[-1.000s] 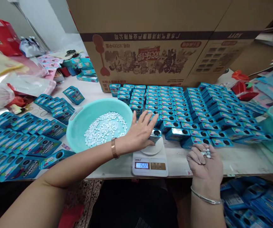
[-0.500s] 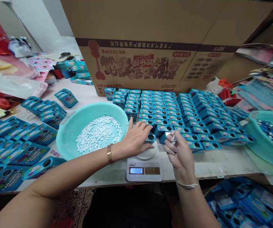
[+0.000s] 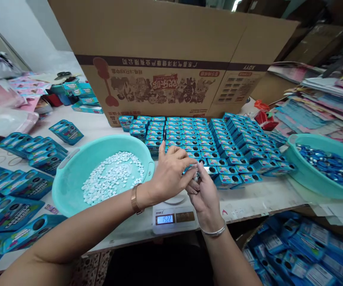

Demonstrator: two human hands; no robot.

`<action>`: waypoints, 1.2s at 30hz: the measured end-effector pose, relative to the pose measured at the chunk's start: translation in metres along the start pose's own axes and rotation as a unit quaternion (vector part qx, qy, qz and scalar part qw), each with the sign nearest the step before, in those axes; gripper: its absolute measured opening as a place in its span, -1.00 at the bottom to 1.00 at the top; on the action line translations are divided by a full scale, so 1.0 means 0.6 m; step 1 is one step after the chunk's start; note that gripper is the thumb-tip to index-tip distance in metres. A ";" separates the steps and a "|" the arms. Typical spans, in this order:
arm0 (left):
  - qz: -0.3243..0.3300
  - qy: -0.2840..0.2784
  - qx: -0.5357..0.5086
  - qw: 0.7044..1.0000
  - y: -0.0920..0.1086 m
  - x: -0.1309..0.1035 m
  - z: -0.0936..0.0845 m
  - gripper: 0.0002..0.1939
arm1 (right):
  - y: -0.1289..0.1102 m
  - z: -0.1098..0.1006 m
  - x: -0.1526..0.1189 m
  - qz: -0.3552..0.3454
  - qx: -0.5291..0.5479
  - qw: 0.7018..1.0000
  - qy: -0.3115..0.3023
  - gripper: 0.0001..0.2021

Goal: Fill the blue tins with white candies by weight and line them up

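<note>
My right hand (image 3: 203, 198) is cupped, its fingers curled around a few small white candies (image 3: 195, 174) above the right side of the scale. My left hand (image 3: 171, 169) reaches over the scale with thumb and forefinger brought together at those candies; whether one is pinched between them is hidden. Beneath both hands stands a white digital scale (image 3: 174, 226) with a lit display showing 1522. Part of a blue box shows behind my left fingers. Left of that hand sits a turquoise basin (image 3: 62, 186) with many loose white candies (image 3: 111, 176) in it.
Rows of blue boxes (image 3: 190, 137) with round openings stand behind the scale, before a large carton (image 3: 165, 47). More blue boxes (image 3: 19, 198) crowd the left. At right are a turquoise basin (image 3: 296, 159) of shiny blue wrapped pieces and a carton of blue boxes (image 3: 305, 254) below the table edge.
My left hand has lifted from the box on the scale and come to my right hand. My right hand has moved left toward it, still holding candies. The view has shifted right.
</note>
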State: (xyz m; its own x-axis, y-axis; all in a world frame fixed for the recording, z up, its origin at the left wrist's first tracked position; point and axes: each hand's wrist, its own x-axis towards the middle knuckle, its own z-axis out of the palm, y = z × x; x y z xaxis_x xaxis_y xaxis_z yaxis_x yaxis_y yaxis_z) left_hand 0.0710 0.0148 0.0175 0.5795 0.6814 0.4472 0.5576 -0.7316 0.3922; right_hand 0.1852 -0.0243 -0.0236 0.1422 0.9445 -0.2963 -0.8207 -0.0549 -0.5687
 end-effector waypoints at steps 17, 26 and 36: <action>-0.022 -0.112 -0.007 0.993 0.019 0.011 0.014 -0.84 | 0.020 -0.019 -0.022 -0.055 -0.019 0.997 0.052 -0.54; -0.089 -0.070 0.004 0.994 -0.023 0.007 -0.016 -0.87 | -0.019 -0.037 -0.028 -0.066 0.007 0.996 0.061 -0.62; -0.054 -0.230 0.109 0.966 -0.053 -0.025 0.022 -0.38 | -0.039 -0.079 -0.027 -0.071 -0.005 0.995 0.075 -0.61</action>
State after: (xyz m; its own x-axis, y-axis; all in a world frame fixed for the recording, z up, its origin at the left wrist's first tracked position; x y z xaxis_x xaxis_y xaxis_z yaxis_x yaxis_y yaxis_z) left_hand 0.0522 0.0281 -0.0122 0.6854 0.7281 -0.0113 0.7125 -0.6674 0.2165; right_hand 0.2283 -0.0535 -0.0417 0.3372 0.8841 -0.3234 -0.7808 0.0707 -0.6208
